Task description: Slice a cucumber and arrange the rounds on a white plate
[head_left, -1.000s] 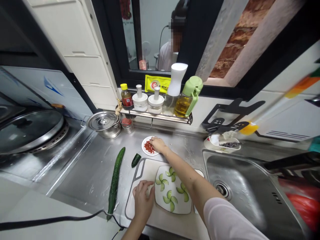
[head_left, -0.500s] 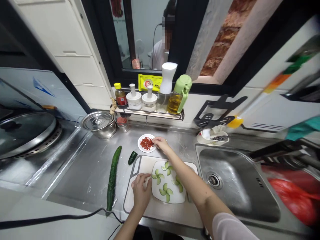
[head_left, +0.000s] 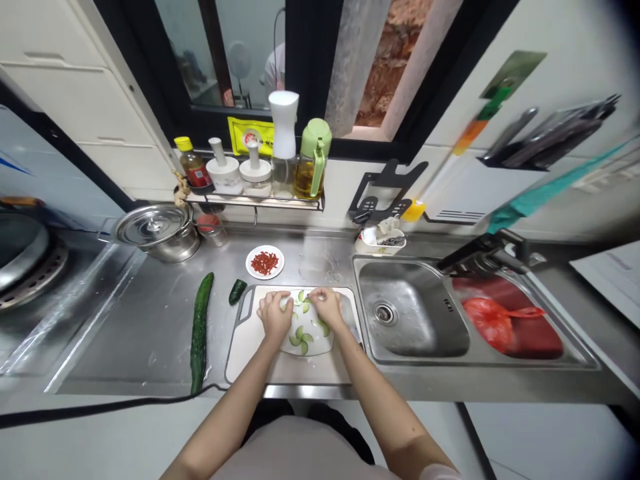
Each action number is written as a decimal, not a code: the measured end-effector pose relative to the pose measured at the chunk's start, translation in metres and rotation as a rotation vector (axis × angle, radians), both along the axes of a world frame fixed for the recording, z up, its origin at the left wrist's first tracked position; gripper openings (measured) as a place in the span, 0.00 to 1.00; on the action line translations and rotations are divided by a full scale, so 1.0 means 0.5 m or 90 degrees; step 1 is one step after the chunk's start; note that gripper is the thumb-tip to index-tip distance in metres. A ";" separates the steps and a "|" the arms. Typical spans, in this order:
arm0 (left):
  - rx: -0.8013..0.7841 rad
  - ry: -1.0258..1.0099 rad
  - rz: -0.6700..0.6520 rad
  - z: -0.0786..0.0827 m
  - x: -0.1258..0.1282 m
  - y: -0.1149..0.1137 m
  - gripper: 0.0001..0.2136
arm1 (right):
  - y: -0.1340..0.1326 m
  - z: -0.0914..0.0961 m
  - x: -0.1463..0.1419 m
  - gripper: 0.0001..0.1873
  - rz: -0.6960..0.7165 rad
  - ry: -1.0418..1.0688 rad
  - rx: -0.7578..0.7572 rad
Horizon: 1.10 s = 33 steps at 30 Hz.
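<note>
A white plate (head_left: 320, 345) with green cucumber slices (head_left: 301, 335) in pinwheel groups lies on a pale cutting board (head_left: 246, 347). Both my hands are over the plate's far edge. My left hand (head_left: 274, 315) is at the far left corner with its fingers curled down among the slices. My right hand (head_left: 327, 307) is at the far right with its fingertips pinched together, and what they hold is too small to see. Behind the board stands a small white dish of red bits (head_left: 265, 262), with no hand on it.
A whole cucumber (head_left: 200, 327) and a cut cucumber end (head_left: 237, 291) lie left of the board. A lidded steel pot (head_left: 156, 232) stands at the back left, and a condiment shelf (head_left: 255, 199) runs along the wall. The sink (head_left: 413, 317) is on the right, with a red bag (head_left: 493, 320) beyond it. A black cable (head_left: 100, 408) runs along the counter front.
My right hand came back from the red dish to the plate. My left hand moved from the board beside the plate up to its far left corner. The view tilted down and shifted.
</note>
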<state>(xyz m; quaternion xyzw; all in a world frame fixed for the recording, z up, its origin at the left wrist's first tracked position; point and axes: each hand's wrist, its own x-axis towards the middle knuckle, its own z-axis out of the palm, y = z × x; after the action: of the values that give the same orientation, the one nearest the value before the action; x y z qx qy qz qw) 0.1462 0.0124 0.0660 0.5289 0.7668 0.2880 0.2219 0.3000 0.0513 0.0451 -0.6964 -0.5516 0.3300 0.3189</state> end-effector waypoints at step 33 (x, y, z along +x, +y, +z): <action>-0.120 0.135 -0.122 -0.036 0.041 0.050 0.07 | -0.021 -0.029 -0.049 0.11 0.020 -0.267 -0.080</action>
<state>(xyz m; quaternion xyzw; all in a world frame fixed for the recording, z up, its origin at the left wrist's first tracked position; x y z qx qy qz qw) 0.1665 0.0373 0.0478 0.6037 0.7558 0.1347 0.2149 0.2754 0.0408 0.0307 -0.7599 -0.5947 0.2167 0.1482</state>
